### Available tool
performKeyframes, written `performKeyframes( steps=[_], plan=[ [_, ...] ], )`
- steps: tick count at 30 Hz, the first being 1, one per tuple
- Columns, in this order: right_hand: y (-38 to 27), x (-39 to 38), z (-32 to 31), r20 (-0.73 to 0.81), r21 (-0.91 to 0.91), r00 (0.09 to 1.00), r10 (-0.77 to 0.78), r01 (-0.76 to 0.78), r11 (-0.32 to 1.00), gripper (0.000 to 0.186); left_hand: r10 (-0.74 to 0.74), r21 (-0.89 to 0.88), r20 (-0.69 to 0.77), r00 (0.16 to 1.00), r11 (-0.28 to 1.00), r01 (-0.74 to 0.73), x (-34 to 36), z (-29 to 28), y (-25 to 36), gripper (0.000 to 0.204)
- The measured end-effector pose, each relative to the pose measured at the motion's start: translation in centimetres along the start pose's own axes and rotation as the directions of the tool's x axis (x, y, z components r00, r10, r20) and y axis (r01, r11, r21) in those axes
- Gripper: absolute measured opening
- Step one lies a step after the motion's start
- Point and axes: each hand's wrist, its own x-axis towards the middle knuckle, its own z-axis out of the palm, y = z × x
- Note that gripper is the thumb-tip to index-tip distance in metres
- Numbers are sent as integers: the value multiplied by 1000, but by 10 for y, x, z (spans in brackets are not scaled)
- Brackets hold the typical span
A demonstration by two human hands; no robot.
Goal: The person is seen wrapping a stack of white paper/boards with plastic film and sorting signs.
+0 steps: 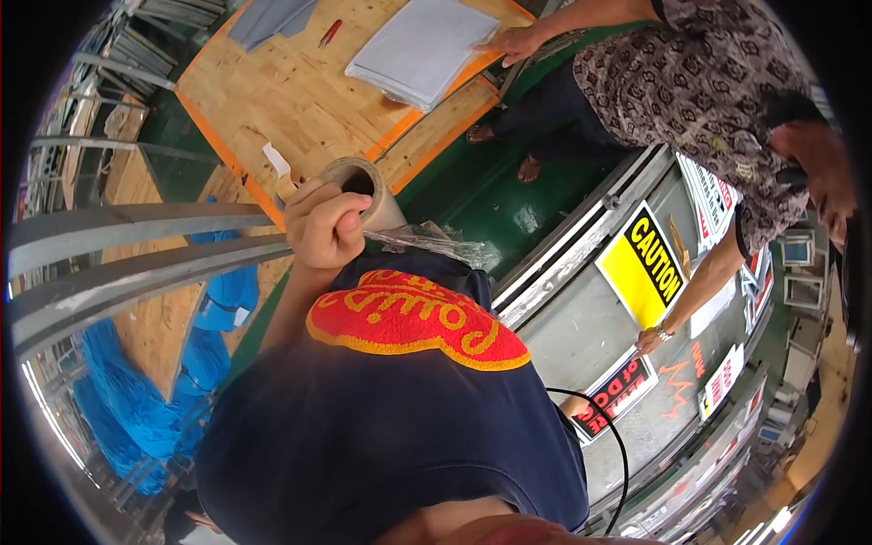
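Observation:
My left hand (pixel 327 222) is raised in front of my chest, its fingers closed around a wide hollow roll of translucent film (pixel 389 211). The thumb lies by the open core, and a short white strip (pixel 275 162) sticks up beside the fingers. Crumpled clear plastic (pixel 436 241) trails near the roll. Only a small part of my right hand (pixel 575 406) shows past my shirt, at the edge of a black sign with red lettering (pixel 620 397); its fingers are mostly hidden. The sign lies on a grey worktable (pixel 554 336).
Across from me a person (pixel 690 91) rests one hand on grey sheets (pixel 422 50) and reaches the other toward a yellow-and-black sign (pixel 642 263). A wooden table (pixel 272 100) holds a red tool (pixel 331 34). Metal rails (pixel 136 236) and blue bundles (pixel 145 391) stand left.

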Motion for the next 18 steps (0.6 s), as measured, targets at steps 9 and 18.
performKeyframes(
  steps=[9, 18],
  plan=[
    [-19, 361, 31, 821, 426, -254, -512, 870, 250, 70, -19, -6, 4, 1000, 1000, 19, -6, 12, 2, 11],
    [-64, -201, -70, -534, 435, 314, 785, -694, 573, 32, -40, 11, -14, 999, 999, 40, 0, 11, -15, 11]
  ],
)
